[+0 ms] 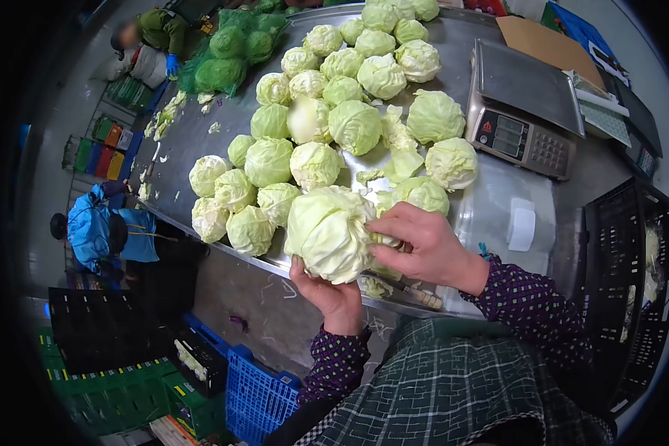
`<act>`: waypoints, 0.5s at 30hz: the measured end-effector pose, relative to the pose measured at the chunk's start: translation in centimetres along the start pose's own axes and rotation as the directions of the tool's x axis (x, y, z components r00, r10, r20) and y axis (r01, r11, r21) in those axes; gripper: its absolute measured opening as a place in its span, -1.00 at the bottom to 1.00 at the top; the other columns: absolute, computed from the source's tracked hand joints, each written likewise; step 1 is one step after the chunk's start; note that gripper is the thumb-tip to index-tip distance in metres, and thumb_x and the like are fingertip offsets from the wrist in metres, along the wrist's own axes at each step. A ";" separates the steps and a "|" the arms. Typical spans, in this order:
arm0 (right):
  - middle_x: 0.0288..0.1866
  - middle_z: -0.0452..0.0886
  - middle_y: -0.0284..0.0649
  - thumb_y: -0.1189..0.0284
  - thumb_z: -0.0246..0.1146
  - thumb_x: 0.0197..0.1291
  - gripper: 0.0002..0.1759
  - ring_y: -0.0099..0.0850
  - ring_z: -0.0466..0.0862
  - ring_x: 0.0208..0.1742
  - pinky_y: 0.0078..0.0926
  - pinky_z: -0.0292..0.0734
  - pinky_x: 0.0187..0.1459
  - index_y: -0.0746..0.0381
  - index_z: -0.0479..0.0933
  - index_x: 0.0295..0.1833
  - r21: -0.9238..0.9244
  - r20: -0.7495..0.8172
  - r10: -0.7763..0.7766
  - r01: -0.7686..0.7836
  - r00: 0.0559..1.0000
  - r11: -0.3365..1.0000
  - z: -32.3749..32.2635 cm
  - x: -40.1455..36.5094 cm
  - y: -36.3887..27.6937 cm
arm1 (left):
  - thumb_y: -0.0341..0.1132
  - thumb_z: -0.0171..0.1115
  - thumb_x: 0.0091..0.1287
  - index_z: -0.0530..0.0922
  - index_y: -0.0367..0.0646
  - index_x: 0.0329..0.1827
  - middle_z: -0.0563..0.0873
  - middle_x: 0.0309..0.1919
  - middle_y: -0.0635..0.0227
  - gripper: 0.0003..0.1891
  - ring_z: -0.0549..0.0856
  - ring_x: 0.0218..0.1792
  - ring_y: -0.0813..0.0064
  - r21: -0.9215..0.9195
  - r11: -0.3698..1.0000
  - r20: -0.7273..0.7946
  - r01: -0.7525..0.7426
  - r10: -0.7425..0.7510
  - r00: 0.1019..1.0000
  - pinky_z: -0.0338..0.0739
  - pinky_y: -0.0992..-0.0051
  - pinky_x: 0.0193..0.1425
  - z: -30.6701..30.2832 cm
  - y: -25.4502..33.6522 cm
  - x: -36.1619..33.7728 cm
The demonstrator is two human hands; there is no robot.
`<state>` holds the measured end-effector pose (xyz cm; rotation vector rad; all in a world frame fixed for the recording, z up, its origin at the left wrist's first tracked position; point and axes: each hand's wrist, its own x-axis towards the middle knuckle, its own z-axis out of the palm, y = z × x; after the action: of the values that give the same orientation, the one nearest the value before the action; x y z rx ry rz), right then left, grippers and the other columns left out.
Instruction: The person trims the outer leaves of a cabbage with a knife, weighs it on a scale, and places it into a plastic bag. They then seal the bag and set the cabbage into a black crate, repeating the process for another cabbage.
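A pale green cabbage [328, 232] is held up over the near edge of the metal table [201, 130]. My left hand [331, 297] supports it from below, fingers wrapped against its underside. At its right side my right hand [424, 241] pinches an outer leaf, fingers closed. Beyond the held cabbage, many trimmed cabbages [355, 126] cover the middle of the table. Loose leaves [403, 152] lie among them. A knife with a wooden handle [424, 297] rests at the near edge, below my right hand.
A digital scale [528, 104] stands at the right, with clear plastic bags [498, 215] nearer. Green net bags of cabbages [227, 56] lie at the far left. Black crates [624, 290] and a blue crate [256, 398] flank me. Two people [100, 230] [160, 33] are at the left.
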<state>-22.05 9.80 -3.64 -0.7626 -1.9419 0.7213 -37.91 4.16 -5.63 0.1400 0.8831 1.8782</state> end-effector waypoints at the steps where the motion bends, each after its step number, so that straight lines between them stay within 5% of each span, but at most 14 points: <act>1: -0.28 0.56 -0.22 0.33 0.42 -0.04 -0.62 -0.29 0.66 -0.40 -0.38 0.58 -0.41 0.25 0.62 -0.08 -0.004 0.002 -0.053 0.053 0.999 0.999 0.1 -0.1 0.3 | 0.16 0.08 0.27 0.33 -0.09 0.39 0.53 0.26 0.25 -0.28 0.56 0.23 0.23 0.016 1.000 0.005 -0.009 0.009 1.000 0.51 0.17 0.28 0.1 0.1 -0.1; 5: -0.32 0.54 -0.20 0.31 0.43 -0.02 -0.61 -0.28 0.64 -0.44 -0.39 0.56 -0.44 0.24 0.61 -0.06 -0.039 -0.048 -0.110 0.108 0.993 0.993 0.3 0.4 -0.1 | 0.15 0.09 0.27 0.33 -0.10 0.40 0.53 0.26 0.24 -0.28 0.56 0.24 0.23 -0.007 1.000 0.023 -0.005 0.005 1.000 0.50 0.17 0.30 0.2 0.0 -0.3; 7: -0.38 0.51 -0.20 0.30 0.43 0.01 -0.60 -0.28 0.62 -0.47 -0.40 0.55 -0.46 0.26 0.60 -0.05 -0.138 -0.053 0.017 -0.024 0.998 0.990 -0.2 0.8 -1.8 | 0.15 0.10 0.26 0.32 -0.10 0.40 0.52 0.28 0.24 -0.28 0.55 0.25 0.23 0.050 0.998 -0.002 -0.050 0.050 0.999 0.48 0.17 0.32 0.4 -0.1 -0.4; 15: -0.37 0.58 -0.15 0.42 0.44 0.03 -0.63 -0.33 0.65 -0.36 -0.46 0.52 -0.37 0.31 0.61 -0.03 -0.042 0.034 -0.037 0.039 0.999 0.998 -0.3 0.3 0.1 | 0.17 0.11 0.25 0.32 -0.08 0.41 0.50 0.30 0.27 -0.27 0.52 0.27 0.23 0.045 0.999 0.022 0.005 -0.006 1.000 0.46 0.18 0.32 0.0 -0.1 -0.5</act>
<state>-21.91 10.18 -3.41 -0.7417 -2.0020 0.6759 -37.58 3.75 -5.61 0.1856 0.9098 1.8485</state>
